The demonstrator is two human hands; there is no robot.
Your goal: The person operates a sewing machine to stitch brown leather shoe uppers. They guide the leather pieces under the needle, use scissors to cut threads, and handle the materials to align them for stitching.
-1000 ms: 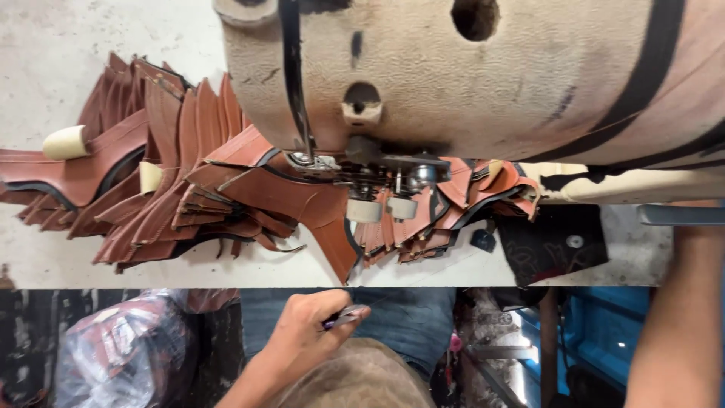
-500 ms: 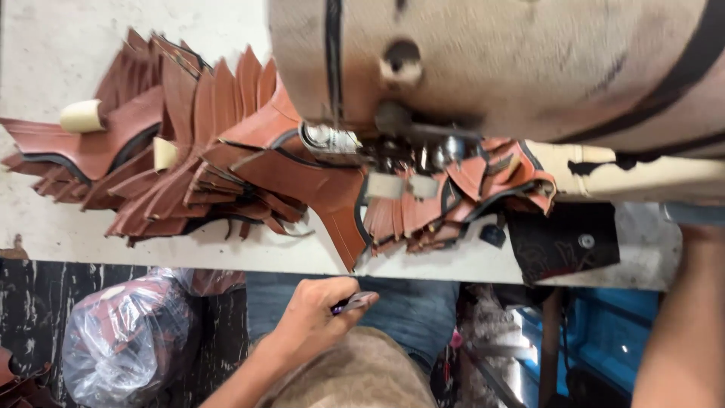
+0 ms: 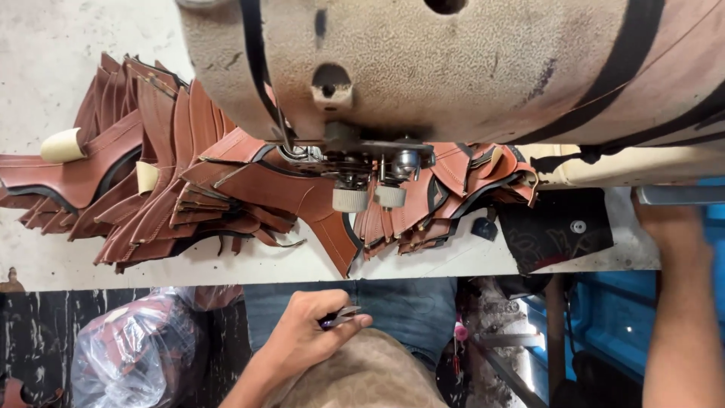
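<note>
The left hand rests low against the person's lap, near the table's near edge, fingers closed around a small pair of thread snips whose metal tips poke out to the right. The right hand reaches up at the far right to the end of the beige sewing machine, and whether it is open or closed cannot be told. On the white table a fanned pile of brown leather pieces lies to the left, with one piece under the presser foot rollers.
</note>
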